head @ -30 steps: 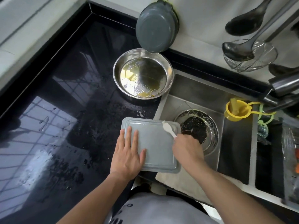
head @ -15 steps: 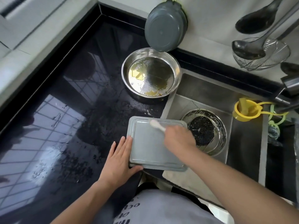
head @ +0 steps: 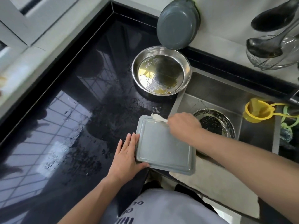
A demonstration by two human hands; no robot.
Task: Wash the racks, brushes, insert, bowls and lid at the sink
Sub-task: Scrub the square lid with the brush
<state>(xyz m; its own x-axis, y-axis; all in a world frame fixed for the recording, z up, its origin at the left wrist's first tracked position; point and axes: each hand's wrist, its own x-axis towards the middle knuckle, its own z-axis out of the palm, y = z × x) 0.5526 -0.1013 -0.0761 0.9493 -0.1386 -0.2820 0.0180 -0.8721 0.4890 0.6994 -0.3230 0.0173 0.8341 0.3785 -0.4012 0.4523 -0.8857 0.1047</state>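
1. Your left hand [head: 127,156] lies flat on the wet black counter [head: 68,110], its fingers straight and relaxed along the left edge of the grey lid [head: 163,147], the thumb touching the lid's near-left corner.
2. The lid, a flat rectangle with rounded corners, sits at the near edge of the counter where counter and sink [head: 226,97] meet; its right part overhangs the sink, and its near-right corner lies over a pale cloth [head: 215,178] draped on the front rim.
3. Your right hand [head: 184,125] curls its fingers round the handle of a small white brush [head: 157,118], whose head rests at the lid's far edge, near the far-left corner.
4. A steel bowl [head: 161,71] stands on the counter beyond the lid, well apart from it, just left of the sink; its base shows water and a yellowish film.
5. A grey round dish [head: 177,24] leans against the wall behind the bowl.
6. In the sink, a steel strainer [head: 213,123] sits over the drain, partly hidden by your right wrist.
7. A yellow funnel [head: 257,111] sits at the sink's right side.
8. Ladles [head: 265,44] and a wire skimmer [head: 275,60] hang on the far-right wall.
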